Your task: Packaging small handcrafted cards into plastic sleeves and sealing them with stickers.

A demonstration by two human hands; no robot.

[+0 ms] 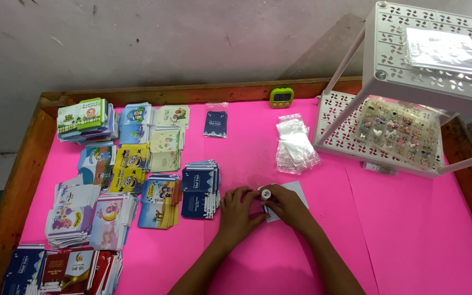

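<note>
Dark blue card-packet stack (200, 189) just left of the hands. Clear plastic sleeves (296, 145) beyond them, up right. Single navy packet (215, 123) farther back. Green timer screen (282, 97) at far edge.

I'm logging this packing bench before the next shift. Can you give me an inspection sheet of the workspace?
Surface: pink-covered table with a wooden rim.
Job's things: white card and small white cylinder at the hands.
Clutter: stacks of printed envelopes, clear plastic bags, green timer, white rack holding small trinkets.
Hands: left hand and right hand meet over the card.
Cables: nothing seen.
Surroundings: grey wall.
</note>
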